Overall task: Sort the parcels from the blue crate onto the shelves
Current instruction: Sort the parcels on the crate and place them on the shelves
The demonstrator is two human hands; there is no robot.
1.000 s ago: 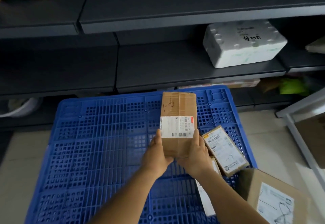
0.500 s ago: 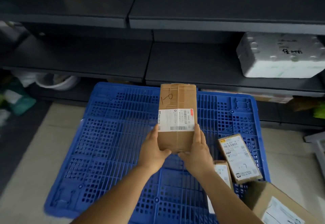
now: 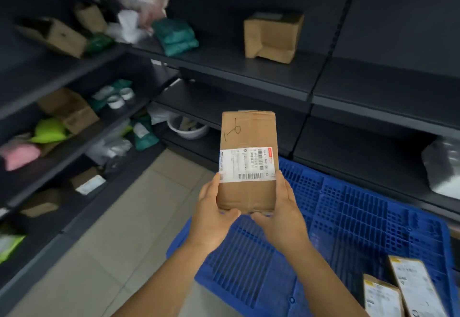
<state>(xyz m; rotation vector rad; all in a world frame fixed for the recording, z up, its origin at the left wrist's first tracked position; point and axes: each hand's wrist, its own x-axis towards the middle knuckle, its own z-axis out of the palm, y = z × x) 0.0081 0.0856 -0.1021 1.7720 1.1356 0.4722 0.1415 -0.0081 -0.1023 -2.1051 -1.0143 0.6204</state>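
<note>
On the far left, dark shelves (image 3: 74, 67) run down the side wall, holding cardboard boxes, a pink bag (image 3: 20, 155), a yellow-green bag (image 3: 48, 131) and several teal bags, all somewhat blurred. At the corner, on a low shelf, sits a white basin (image 3: 188, 127). Higher up, a teal bag (image 3: 175, 36) lies on a shelf, and further right on the same level stands an open cardboard box (image 3: 272, 36).

In the middle, a brown parcel (image 3: 249, 132) is held up in the air in front of the shelves, above the near-left edge of the blue crate (image 3: 361, 217). It has a white shipping label (image 3: 245, 164) across its face and a handwritten mark above that. The left hand (image 3: 211, 213) grips its lower left side, fingers curled behind and thumb under the bottom edge. The right hand (image 3: 283, 214) grips the lower right side the same way.

To the right, the crate rests on the tiled floor (image 3: 124, 229). In its near-right corner lie two small labelled parcels (image 3: 403, 291), side by side. At the far right edge, a white foam box (image 3: 443, 167) sits on a low shelf.
</note>
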